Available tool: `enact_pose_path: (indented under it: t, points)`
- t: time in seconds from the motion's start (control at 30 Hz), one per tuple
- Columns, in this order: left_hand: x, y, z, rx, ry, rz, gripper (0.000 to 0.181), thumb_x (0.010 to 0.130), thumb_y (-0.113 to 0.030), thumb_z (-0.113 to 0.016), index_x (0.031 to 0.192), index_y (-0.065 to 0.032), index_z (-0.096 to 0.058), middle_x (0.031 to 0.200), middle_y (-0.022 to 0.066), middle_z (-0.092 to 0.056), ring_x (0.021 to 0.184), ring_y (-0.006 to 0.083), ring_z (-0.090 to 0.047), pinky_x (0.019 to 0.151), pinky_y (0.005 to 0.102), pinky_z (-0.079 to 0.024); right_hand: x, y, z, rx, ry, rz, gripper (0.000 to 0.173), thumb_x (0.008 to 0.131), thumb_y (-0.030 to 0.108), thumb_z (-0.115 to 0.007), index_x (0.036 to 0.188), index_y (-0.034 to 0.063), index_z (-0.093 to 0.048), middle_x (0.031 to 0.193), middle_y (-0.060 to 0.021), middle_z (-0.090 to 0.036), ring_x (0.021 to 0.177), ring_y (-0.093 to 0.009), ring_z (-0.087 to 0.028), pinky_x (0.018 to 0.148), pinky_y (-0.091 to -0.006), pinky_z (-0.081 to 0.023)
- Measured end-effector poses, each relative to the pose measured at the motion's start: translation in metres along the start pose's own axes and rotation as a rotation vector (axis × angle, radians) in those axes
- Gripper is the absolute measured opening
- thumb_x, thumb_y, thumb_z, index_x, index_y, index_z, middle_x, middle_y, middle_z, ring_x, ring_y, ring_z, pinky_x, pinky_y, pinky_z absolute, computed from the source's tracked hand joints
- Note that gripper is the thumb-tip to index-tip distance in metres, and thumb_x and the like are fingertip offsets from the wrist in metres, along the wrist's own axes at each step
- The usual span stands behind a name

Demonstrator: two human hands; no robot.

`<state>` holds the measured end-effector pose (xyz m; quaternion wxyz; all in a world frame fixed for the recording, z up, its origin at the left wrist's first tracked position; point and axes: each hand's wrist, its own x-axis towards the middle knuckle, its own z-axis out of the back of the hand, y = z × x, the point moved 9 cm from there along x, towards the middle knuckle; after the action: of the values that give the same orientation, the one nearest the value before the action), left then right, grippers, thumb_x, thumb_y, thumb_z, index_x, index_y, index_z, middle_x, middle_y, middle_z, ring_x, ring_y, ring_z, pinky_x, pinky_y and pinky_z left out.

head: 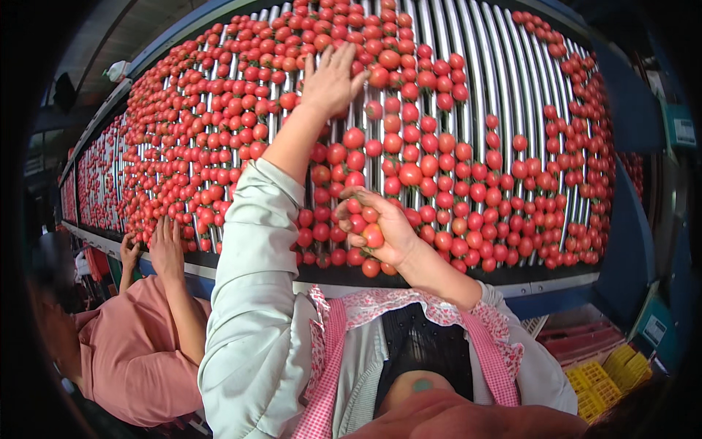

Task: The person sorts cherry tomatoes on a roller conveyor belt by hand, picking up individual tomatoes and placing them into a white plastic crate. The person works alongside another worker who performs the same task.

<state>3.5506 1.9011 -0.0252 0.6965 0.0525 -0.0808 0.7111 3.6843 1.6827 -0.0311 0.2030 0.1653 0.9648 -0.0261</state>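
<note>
My left hand (334, 79) reaches far across the roller conveyor, palm down, its spread fingers touching red tomatoes near the far side. Nothing shows in its grip, though the underside is hidden. Close to my body, my right hand (386, 228) is turned up and curled around several small tomatoes (357, 222). One of these, an orange-red tomato (373, 236), is paler than the rest. Beneath both hands, loose red tomatoes (410, 174) lie in rows between shiny metal rollers (482, 71); some carry green calyxes.
At my left, a co-worker in a pink shirt (137, 351) has both hands at the conveyor's near edge. A metal rail (565, 282) runs along that edge before me. Blue machine panels (630, 219) stand at the right, with yellow plastic crates (598, 384) low down.
</note>
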Motion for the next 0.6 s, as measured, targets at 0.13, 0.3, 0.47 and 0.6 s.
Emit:
enact_pose_path:
  t: [0.13, 0.3, 0.47, 0.6]
  points:
    - [-0.033, -0.019, 0.011, -0.072, -0.095, -0.049, 0.067, 0.089, -0.052, -0.044, 0.141, -0.0120, -0.031, 0.146, 0.0076, -0.032, 0.136, 0.0269, -0.026, 0.109, 0.0553, -0.016, -0.013, 0.000, -0.023, -0.214, 0.176, -0.027, 0.016, 0.090, 0.014, -0.051, 0.105, 0.0064, -0.052, 0.099, -0.0110, -0.058, 0.070, -0.015, -0.055, 0.046, -0.0211, -0.041]
    - [-0.142, -0.062, 0.039, -0.134, 0.091, -0.028, 0.069, 0.082, -0.048, -0.056, 0.137, -0.0113, -0.039, 0.144, 0.0108, -0.033, 0.134, 0.0288, -0.028, 0.107, 0.0575, -0.016, -0.034, -0.013, -0.043, -0.505, 0.482, -0.099, 0.012, 0.088, 0.008, -0.053, 0.097, 0.0016, -0.054, 0.103, -0.0175, -0.056, 0.070, -0.015, -0.054, 0.047, -0.0212, -0.043]
    - [-0.240, -0.090, 0.052, -0.217, 0.232, -0.068, 0.065, 0.076, -0.043, -0.060, 0.131, -0.0112, -0.046, 0.143, 0.0151, -0.034, 0.135, 0.0322, -0.026, 0.106, 0.0594, -0.016, -0.036, -0.014, -0.022, -0.580, 0.423, -0.141, 0.007, 0.081, 0.000, -0.053, 0.088, -0.0015, -0.054, 0.097, -0.0237, -0.055, 0.066, -0.018, -0.055, 0.044, -0.0208, -0.044]
    - [-0.304, -0.100, 0.054, -0.322, 0.334, 0.011, 0.065, 0.078, -0.050, -0.057, 0.132, -0.0152, -0.047, 0.144, 0.0159, -0.031, 0.136, 0.0324, -0.026, 0.105, 0.0607, -0.016, -0.039, -0.015, -0.025, -0.477, 0.511, -0.106, 0.011, 0.085, 0.009, -0.057, 0.090, -0.0004, -0.054, 0.095, -0.0220, -0.053, 0.064, -0.017, -0.054, 0.039, -0.0200, -0.040]
